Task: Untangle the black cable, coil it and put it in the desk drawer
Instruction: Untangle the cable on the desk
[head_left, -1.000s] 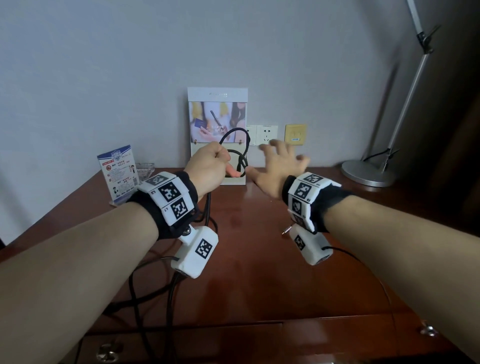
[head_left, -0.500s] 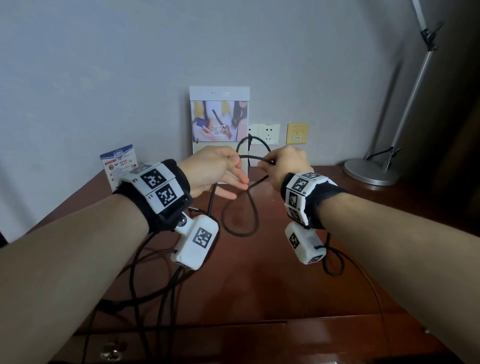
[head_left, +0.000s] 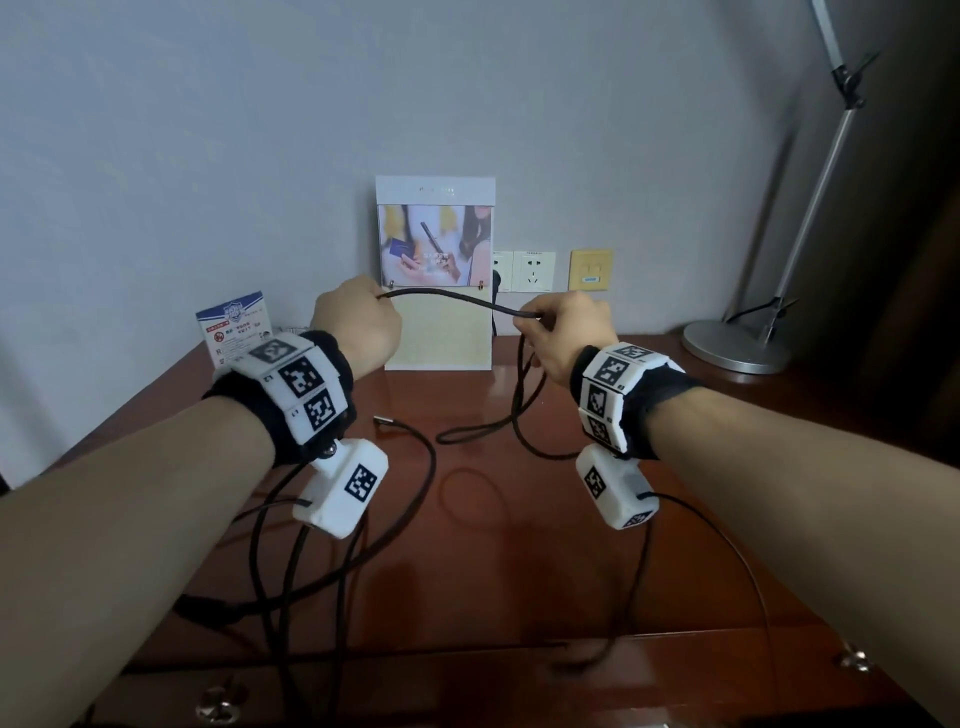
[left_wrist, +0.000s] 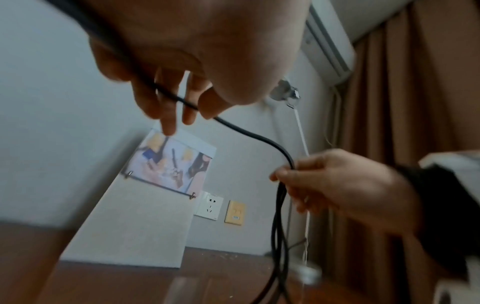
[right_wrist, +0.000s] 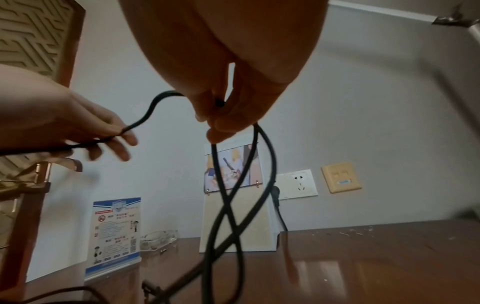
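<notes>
Black and round in section, the cable (head_left: 457, 300) runs as a short, slightly sagging span between two raised hands above the bench (head_left: 519, 519). At the left hand (head_left: 358, 327) the grip is closed on the cable: the wrist view shows the strand pinched between thumb and fingertips (left_wrist: 166, 111), the other fingers hanging loosely. At the right hand (head_left: 569, 332) the grip is also closed on the cable, thumb and forefinger squeezing several strands together. Both forearms reach forward with the backs of the hands up, the left hand at about 9 o'clock of the span and the right at 3 o'clock.

From the right hand two or three loops hang toward 6 o'clock, cross one another and touch the bench. More cable curves across the wood toward 7 o'clock, under the left wrist, where a metal plug end (head_left: 384, 421) lies. Beyond the hands, at 12 o'clock, a photo stand (head_left: 436, 332) leans at the wall.
</notes>
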